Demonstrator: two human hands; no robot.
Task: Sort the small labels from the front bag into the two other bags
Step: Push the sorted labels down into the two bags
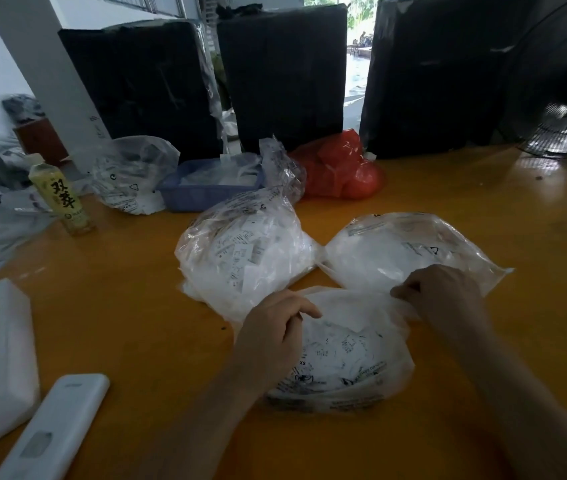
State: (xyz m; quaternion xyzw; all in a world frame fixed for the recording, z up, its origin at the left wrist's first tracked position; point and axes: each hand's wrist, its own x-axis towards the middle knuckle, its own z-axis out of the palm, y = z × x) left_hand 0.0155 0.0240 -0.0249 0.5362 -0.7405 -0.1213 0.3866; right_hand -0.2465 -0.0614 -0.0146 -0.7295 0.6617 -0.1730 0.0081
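Bag (344,362) (front) between hands (271,334)

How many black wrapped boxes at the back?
3: left box, middle box, right box, standing in a row along the table's far edge. More may be hidden.

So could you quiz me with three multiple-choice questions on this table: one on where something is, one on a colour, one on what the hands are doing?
1. Where does the drink bottle stand?
A. far left
B. far right
C. between the hands

2. What colour is the bag beside the blue tray?
A. green
B. red
C. black

3. What are the left hand and right hand doing?
A. lying flat
B. holding the bottle
C. pinching the front bag

Answers: 1 A, it stands at the left edge. 2 B, plainly red. 3 C, both pinch its top.
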